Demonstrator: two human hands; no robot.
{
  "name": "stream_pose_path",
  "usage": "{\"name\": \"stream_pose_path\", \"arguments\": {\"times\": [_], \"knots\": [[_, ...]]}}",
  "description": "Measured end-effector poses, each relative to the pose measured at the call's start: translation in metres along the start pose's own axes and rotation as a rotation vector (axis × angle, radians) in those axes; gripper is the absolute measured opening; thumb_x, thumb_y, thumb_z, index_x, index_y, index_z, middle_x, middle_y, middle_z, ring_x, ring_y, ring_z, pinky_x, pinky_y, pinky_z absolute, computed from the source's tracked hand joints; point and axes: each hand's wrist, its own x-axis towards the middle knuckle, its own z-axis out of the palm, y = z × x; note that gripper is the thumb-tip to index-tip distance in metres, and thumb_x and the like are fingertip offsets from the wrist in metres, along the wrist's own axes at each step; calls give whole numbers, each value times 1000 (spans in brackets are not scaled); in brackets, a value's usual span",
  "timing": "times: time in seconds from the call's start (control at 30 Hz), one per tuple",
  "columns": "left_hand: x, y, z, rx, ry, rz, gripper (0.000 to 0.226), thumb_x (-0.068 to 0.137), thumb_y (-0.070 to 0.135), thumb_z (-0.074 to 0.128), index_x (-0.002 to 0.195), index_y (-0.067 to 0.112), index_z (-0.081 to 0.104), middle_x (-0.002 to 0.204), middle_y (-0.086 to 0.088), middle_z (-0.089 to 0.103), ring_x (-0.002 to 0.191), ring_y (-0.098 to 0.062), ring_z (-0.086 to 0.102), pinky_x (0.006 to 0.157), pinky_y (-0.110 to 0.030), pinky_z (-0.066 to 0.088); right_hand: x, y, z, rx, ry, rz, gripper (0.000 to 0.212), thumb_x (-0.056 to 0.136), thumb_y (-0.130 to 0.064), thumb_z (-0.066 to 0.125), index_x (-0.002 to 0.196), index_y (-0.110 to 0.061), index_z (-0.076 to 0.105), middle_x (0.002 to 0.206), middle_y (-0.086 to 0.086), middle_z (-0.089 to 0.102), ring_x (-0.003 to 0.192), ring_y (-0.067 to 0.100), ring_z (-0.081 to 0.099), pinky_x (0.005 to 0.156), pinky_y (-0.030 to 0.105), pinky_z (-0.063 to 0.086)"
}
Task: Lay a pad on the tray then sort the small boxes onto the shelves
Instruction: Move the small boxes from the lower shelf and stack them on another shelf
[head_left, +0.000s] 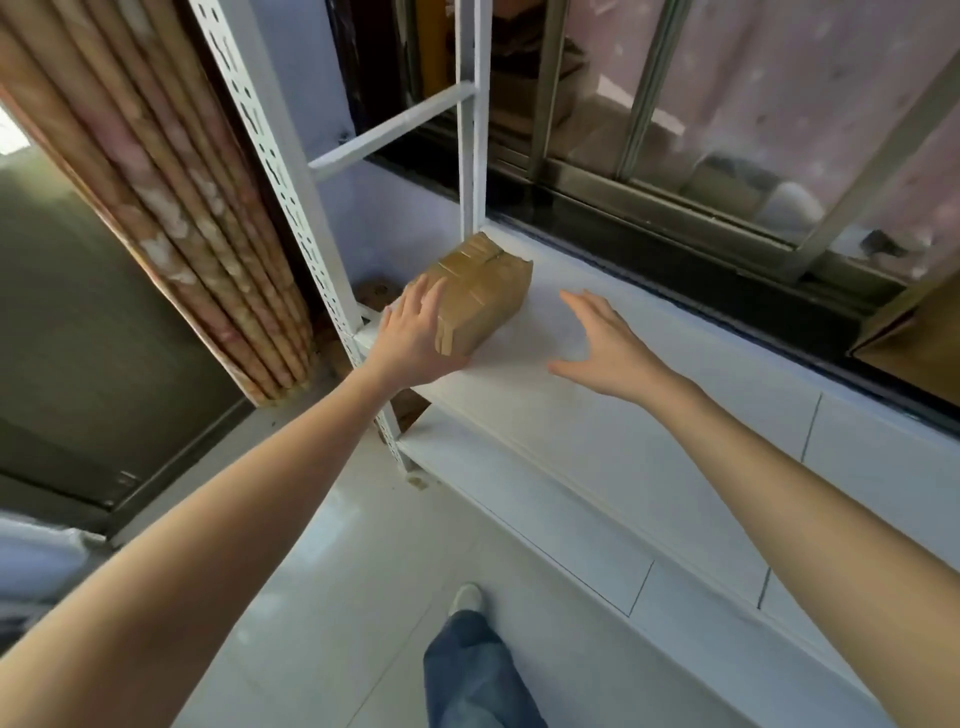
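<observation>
On smooth white shelf (597, 322), left hand (415, 338) touches blocky cardboard boxes (480, 293).

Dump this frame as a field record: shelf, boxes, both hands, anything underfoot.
shelf: white metal shelf board on perforated white uprights, beside a window
boxes: stack of small brown cardboard boxes at the shelf's left end, resting on the shelf
left hand: open palm pressed against the near-left side of the stack, fingers on top
right hand: open, fingers spread, hovering above the bare shelf to the right of the stack, not touching it
lower shelf: more brown cardboard partly visible below
floor: pale tiles, one shoe visible
</observation>
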Motion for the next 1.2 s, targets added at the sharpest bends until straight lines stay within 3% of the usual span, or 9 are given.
{"name": "stream_pose_path", "arguments": {"times": [0.37, 0.57, 0.77, 0.87, 1.0, 1.1, 1.2], "knots": [[102, -48, -22, -59, -181, -132, 109, 75, 55, 69, 151, 18, -1, 160, -10, 1, 147, -33, 3, 119, -51, 10, 127, -49, 27, 35, -98, -1, 86, 83, -31, 67, 149, -20, 13, 159, 3, 6, 146, 26, 14, 113, 44, 28], [129, -60, -6, -132, -364, -103, 108, 74, 55, 70, 150, 21, 1, 158, -10, 12, 144, -34, 18, 114, -48, 28, 143, -51, 56, 73, -164, 133, 87, 83, -32, 67, 150, -21, 11, 157, 8, 9, 141, 30, 26, 111, 43, 32], [141, -76, 8, -274, -559, -167, 106, 76, 51, 69, 150, 16, 1, 151, -11, 32, 134, -31, 37, 109, -42, 36, 150, -54, 82, 224, -23, 308, 102, 81, -39, 68, 149, -19, -5, 156, 13, 9, 137, 31, 33, 105, 39, 36], [142, -83, 15, -333, -589, -178, 96, 76, 53, 68, 147, 14, 16, 142, -10, 45, 125, -29, 47, 105, -43, 40, 158, -55, 92, 376, 21, 427, 106, 80, -42, 68, 149, -22, -10, 150, 12, 30, 131, 31, 41, 102, 40, 39], [140, -85, 14, -466, -559, -160, 87, 74, 56, 68, 141, 15, 32, 134, -5, 52, 118, -24, 52, 103, -40, 45, 154, -61, 98, 527, 11, 490, 94, 87, -41, 59, 150, -24, -9, 145, 5, 43, 128, 27, 47, 101, 35, 39], [140, -74, 6, -550, -580, -125, 79, 81, 57, 60, 141, 16, 30, 132, 2, 51, 119, -21, 51, 103, -32, 42, 145, -65, 90, 547, 111, 486, 82, 91, -38, 55, 150, -24, 0, 149, 4, 39, 131, 25, 44, 103, 37, 40], [141, -49, -4, -510, -598, -30, 72, 87, 53, 54, 142, 16, 27, 135, -4, 50, 120, -23, 51, 95, -29, 40, 124, -64, 72, 589, 228, 498, 76, 91, -36, 55, 148, -23, 7, 150, 2, 35, 133, 25, 42, 107, 41, 40]]}}
